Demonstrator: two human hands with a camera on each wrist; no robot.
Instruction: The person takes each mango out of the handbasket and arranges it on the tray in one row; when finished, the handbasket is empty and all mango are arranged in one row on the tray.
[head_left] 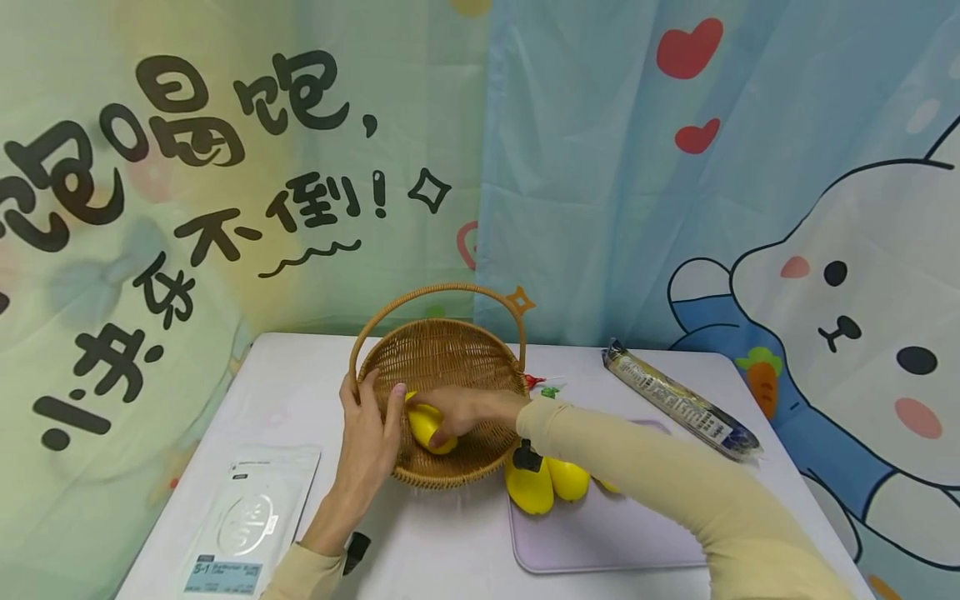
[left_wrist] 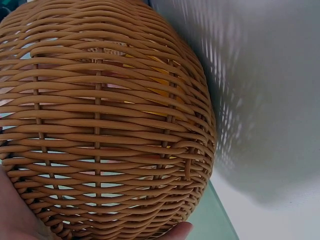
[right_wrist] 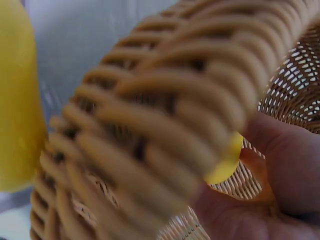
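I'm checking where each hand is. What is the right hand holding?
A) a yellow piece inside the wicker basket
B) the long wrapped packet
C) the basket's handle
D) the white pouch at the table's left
A: the right hand curls over a yellow piece inside the wicker basket.

Head view high, frontal; wrist views hug basket (head_left: pixel 442 367).

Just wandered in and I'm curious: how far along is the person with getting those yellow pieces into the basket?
Early on, it seems. The right hand grips one yellow piece inside the wicker basket, which the left hand steadies at the rim. No other piece shows inside. At least two more yellow pieces lie on the lilac board beside it.
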